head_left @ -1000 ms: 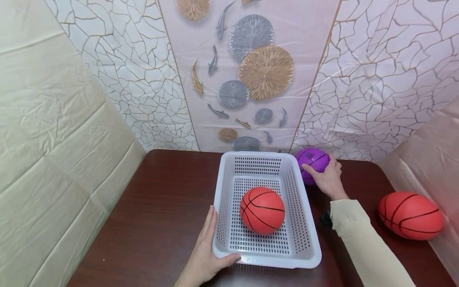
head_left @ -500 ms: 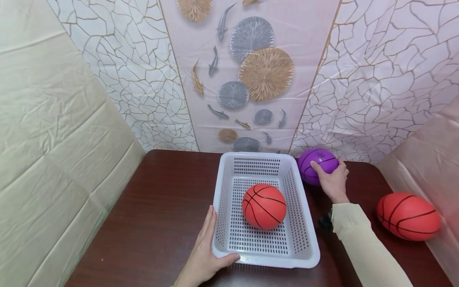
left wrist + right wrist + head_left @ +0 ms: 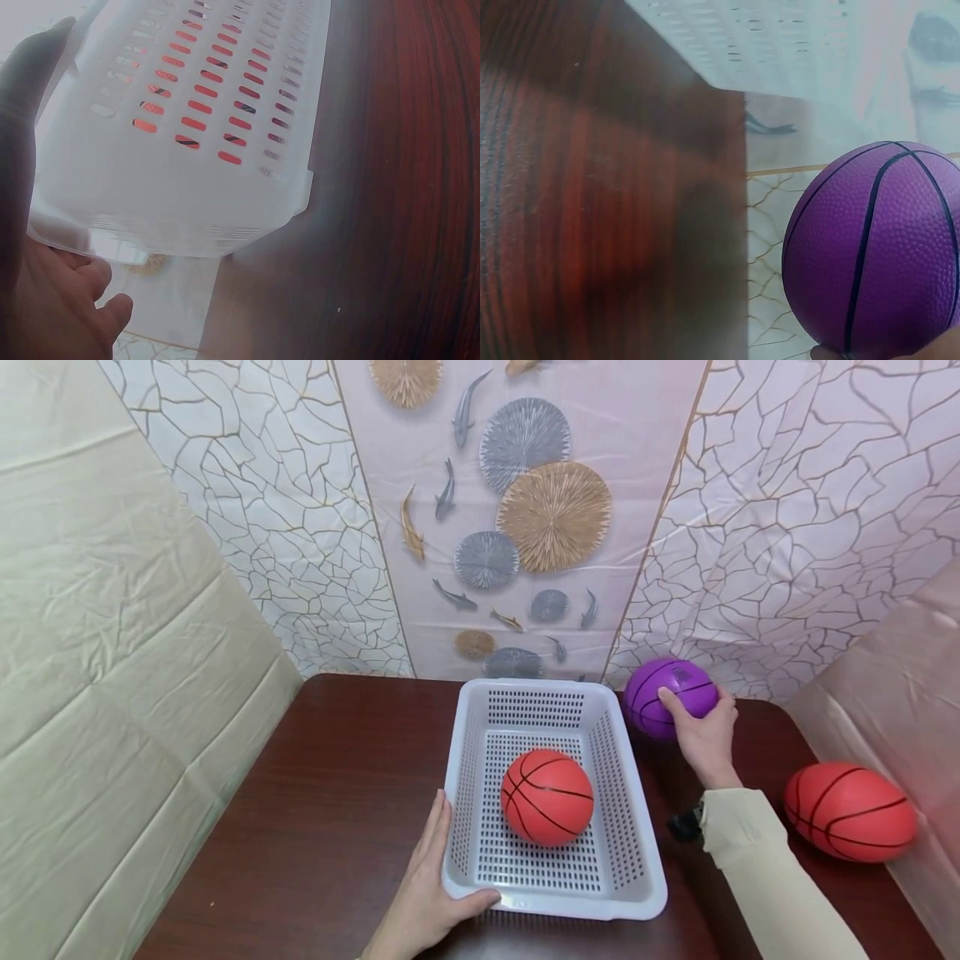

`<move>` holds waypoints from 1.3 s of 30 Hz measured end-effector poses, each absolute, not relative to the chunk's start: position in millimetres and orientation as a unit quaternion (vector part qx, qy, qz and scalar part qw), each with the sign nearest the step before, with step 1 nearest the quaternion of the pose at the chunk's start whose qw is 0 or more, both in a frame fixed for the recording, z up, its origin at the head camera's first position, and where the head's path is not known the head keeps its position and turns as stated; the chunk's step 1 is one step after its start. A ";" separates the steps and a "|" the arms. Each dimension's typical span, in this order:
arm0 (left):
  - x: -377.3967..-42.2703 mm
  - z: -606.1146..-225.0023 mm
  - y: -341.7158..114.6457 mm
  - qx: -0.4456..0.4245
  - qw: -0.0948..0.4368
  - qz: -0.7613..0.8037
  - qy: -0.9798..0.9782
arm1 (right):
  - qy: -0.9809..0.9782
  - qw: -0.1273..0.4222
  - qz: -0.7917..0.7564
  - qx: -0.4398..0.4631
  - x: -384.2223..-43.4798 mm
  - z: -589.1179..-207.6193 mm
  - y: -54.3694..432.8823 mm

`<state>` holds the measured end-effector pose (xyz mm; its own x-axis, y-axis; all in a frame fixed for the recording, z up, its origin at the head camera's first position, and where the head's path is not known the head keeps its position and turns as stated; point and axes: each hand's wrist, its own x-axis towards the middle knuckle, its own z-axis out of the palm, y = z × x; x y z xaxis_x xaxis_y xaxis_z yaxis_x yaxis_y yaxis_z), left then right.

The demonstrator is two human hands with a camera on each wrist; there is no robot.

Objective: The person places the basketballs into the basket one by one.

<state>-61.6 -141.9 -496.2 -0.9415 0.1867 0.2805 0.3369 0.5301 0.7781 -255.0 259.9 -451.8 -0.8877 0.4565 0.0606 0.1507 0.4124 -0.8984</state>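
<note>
A purple ball (image 3: 670,699) with black basketball lines is in my right hand (image 3: 707,731), the thumb on its near face and fingers round its right side. In the right wrist view the purple ball (image 3: 874,251) shows apart from the table surface. My left hand (image 3: 426,889) grips the near left corner of a white perforated plastic basket (image 3: 651,860), thumb over the front rim and fingers along the left side. Inside the basket lies a red ball (image 3: 547,797) with black lines; through the slots the left wrist view shows parts of it.
A second red ball (image 3: 850,812) rests at the right of the dark wooden table (image 3: 360,793), near the side cloth. Patterned cloth (image 3: 555,518) hangs behind the table's far edge. Beige cloth (image 3: 150,652) walls the left side.
My right hand has moved the purple ball to the right, away from the basket's far corner, and slightly up. My left hand stays on the basket. The red ball in the basket rocks slightly.
</note>
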 end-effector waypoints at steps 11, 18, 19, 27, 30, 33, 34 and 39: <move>-60.9 -495.2 -141.6 -0.146 0.076 -0.466 -0.869 | -0.824 0.166 0.523 -0.143 -246.4 -431.1 249.0; -60.5 -494.7 -141.7 -0.144 0.074 -0.468 -0.869 | -0.818 0.183 0.533 -0.117 -243.9 -417.6 238.3; -60.6 -494.6 -141.7 -0.143 0.073 -0.468 -0.869 | -0.817 0.184 0.534 -0.114 -243.5 -415.9 237.0; -60.7 -495.8 -142.5 -0.149 0.077 -0.467 -0.868 | -0.809 0.187 0.551 -0.086 -239.4 -402.4 224.8; -60.9 -496.2 -142.5 -0.150 0.079 -0.467 -0.868 | -0.809 0.184 0.554 -0.074 -238.1 -398.1 219.2; -60.7 -496.0 -142.4 -0.150 0.078 -0.467 -0.868 | -0.811 0.178 0.553 -0.065 -236.5 -394.2 214.1; -60.7 -495.8 -142.4 -0.149 0.078 -0.467 -0.868 | -0.812 0.175 0.554 -0.061 -236.0 -393.0 212.7; -60.2 -494.2 -142.2 -0.145 0.072 -0.472 -0.867 | -0.813 0.169 0.556 -0.047 -233.5 -388.0 207.1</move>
<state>-60.2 -142.2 -494.2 -0.9475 0.1840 0.2616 0.3196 0.5121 0.7973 -233.5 207.1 -388.0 -0.9387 0.2636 0.2221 -0.1112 0.3783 -0.9190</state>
